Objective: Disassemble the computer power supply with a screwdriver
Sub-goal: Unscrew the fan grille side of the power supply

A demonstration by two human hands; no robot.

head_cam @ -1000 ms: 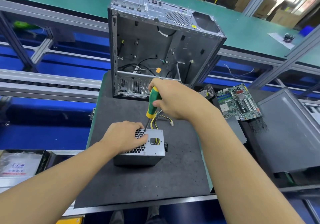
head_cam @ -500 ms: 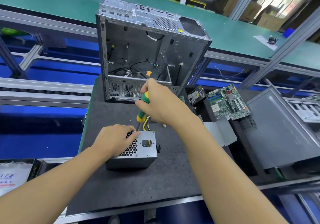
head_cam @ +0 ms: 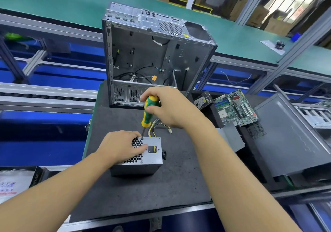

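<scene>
The grey metal power supply (head_cam: 152, 160) stands on the black mat (head_cam: 161, 192), its perforated face up and yellow-black cables (head_cam: 157, 126) trailing from its far side. My left hand (head_cam: 120, 147) lies on top of it, fingers spread over the honeycomb holes, holding it down. My right hand (head_cam: 168, 108) grips the green and yellow handle of a screwdriver (head_cam: 147, 114). The tool stands nearly upright, its tip on the far edge of the top face beside my left fingers.
An open, emptied computer case (head_cam: 154, 57) stands upright at the mat's far edge. To the right lie a hard drive (head_cam: 203, 100), a green motherboard (head_cam: 236, 108), a loose metal plate (head_cam: 231, 138) and a grey case panel (head_cam: 293, 142). A bagged box (head_cam: 14, 181) sits lower left.
My right hand has shifted its grip around the screwdriver handle while the tip stays on the same spot. My left hand stays on the power supply. The view itself has swung slightly.
</scene>
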